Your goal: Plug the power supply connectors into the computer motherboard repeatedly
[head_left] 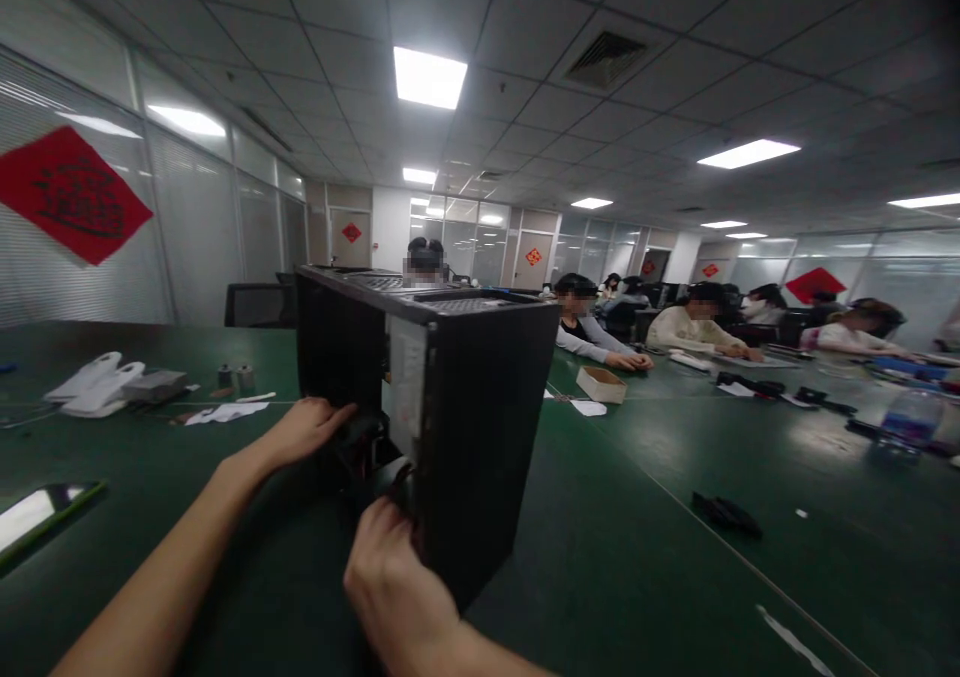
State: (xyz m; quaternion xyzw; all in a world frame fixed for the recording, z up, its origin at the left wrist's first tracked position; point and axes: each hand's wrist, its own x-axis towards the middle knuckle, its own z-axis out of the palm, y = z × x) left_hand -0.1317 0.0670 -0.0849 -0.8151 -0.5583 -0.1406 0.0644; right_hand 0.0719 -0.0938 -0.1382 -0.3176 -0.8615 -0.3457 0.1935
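Case stands upright on the desk, open side to the left, both hands at it. Left hand is stretched to the opening, fingers toward the dark inside; can't tell if it's gripping anything b/c the tips are lost in shadow. Right hand is curled at the near edge, low down, tips hidden, so no telling there either whether it's got hold of a part or just rests on the rim.

Main risk IMO: snagged wires. What I take for wires sit in the gap betw. the hands, & it's v. dim in there, so a blind tug could pull one off. Metal edges next: if the right hand slipped along that rim, it could nick a finger. Case is tall & narrow too, so a hard pull w/ nothing bracing the top might tip it; going over left, it could land near the papers & two small cylinders. Phone lies out left of the forearm, so a wide elbow swing could shove it.
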